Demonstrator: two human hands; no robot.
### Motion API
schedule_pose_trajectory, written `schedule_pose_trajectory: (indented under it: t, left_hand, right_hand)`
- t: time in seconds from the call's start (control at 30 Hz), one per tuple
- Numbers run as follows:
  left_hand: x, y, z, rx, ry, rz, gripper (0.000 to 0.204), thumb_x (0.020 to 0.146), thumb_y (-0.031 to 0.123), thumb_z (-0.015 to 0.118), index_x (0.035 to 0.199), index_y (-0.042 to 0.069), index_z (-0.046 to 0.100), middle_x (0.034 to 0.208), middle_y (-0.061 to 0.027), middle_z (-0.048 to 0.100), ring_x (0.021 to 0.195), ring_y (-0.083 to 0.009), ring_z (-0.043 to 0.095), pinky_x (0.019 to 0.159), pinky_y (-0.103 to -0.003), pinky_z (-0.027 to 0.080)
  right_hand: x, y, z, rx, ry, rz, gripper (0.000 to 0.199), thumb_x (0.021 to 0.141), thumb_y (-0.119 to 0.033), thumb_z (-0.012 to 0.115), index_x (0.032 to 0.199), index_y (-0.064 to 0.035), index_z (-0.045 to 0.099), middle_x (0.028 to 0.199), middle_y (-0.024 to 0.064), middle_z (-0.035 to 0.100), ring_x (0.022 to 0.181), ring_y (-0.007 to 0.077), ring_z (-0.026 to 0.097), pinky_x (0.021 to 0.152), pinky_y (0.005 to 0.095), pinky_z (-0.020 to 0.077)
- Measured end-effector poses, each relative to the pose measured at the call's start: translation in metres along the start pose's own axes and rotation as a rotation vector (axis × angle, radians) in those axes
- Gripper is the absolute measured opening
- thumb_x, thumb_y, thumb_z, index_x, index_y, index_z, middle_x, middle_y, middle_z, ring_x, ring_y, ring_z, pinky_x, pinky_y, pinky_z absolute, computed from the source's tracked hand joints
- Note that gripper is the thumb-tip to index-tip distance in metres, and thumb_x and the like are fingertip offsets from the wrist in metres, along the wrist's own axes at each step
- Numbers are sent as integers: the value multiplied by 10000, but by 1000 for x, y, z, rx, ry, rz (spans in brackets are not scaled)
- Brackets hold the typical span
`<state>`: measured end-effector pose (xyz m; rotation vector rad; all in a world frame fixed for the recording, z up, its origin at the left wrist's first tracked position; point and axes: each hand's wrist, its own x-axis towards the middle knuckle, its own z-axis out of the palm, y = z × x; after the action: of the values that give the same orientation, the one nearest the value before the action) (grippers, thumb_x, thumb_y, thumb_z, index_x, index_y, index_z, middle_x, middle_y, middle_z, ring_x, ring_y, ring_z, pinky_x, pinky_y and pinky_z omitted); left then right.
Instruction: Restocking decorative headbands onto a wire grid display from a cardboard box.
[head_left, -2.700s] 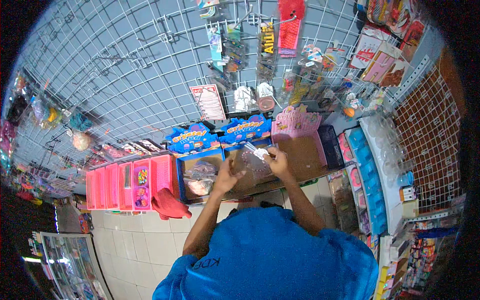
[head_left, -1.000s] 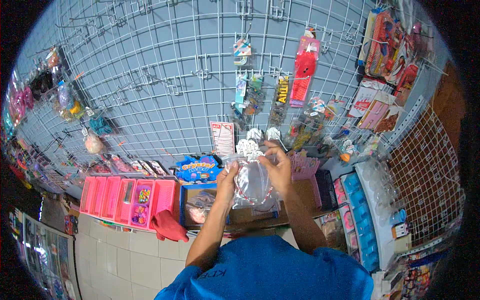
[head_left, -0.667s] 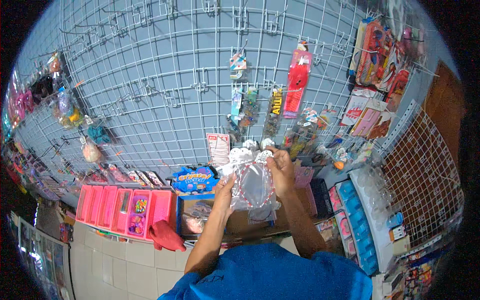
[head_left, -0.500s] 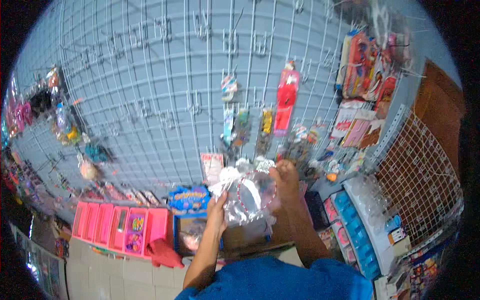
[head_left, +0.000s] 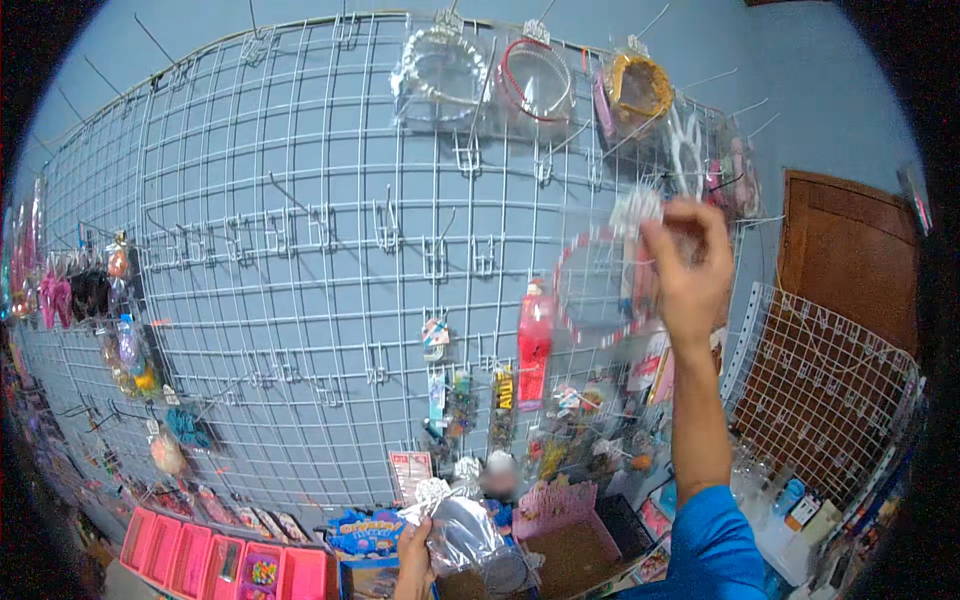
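Observation:
My right hand (head_left: 688, 268) is raised high against the white wire grid wall (head_left: 300, 260), pinching the top of a clear packet holding a red-and-white hairband (head_left: 598, 288). The packet hangs blurred just left of the hand, below a row of packeted hairbands (head_left: 535, 78) on hooks at the top of the grid. My left hand (head_left: 412, 548) stays low near the bottom edge, gripping a bundle of clear packets (head_left: 468, 532) with silvery tops.
Small packaged goods (head_left: 534, 345) hang on hooks in the middle of the grid, and more at the far left (head_left: 120, 340). Pink trays (head_left: 210, 565) and a brown box (head_left: 575, 540) sit below. A second mesh panel (head_left: 820, 400) and a brown door (head_left: 850, 250) stand at the right.
My right hand has split off from the bundle and risen to the upper grid with one hairband packet. My left hand stays low with the rest. The view has tilted upward.

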<state>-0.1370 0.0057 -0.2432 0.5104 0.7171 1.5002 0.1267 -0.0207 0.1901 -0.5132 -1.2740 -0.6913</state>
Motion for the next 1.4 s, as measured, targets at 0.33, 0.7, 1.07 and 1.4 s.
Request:
schedule_pose_trajectory:
  t: [0.33, 0.7, 1.07, 1.4]
  left_hand:
    - [20, 6, 5, 293, 64, 58, 362, 884, 198, 641, 1177, 10, 541, 937, -79, 583, 826, -199, 542, 738, -309, 481]
    - [45, 7, 1, 241, 37, 112, 435, 876, 203, 658, 1234, 4, 513, 1040, -92, 589, 906, -197, 555, 780, -318, 483]
    - [47, -1, -15, 210, 21, 105, 510, 868, 208, 675, 1292, -3, 485, 1143, -105, 595, 986, -196, 567, 822, -327, 485]
    - [52, -4, -46, 257, 61, -3, 566, 847, 229, 709, 1313, 3, 481, 1205, -96, 593, 1055, -198, 580, 820, -316, 478]
  right_hand:
    - [246, 71, 95, 49, 108, -239, 234, 817, -154, 708, 1008, -18, 701, 914, 71, 695, 812, 132, 634, 755, 253, 494]
    - [311, 46, 124, 123, 45, 140, 252, 834, -121, 635, 1056, -19, 699, 908, 115, 712, 750, 182, 652, 653, 301, 513]
    - [328, 71, 126, 186, 1, 149, 293, 843, -110, 629, 1110, 3, 670, 1027, 147, 695, 887, 220, 659, 744, 314, 520]
    - [334, 80, 128, 190, 14, 164, 271, 826, -116, 650, 1072, -9, 692, 962, 123, 699, 816, 207, 639, 680, 307, 502]
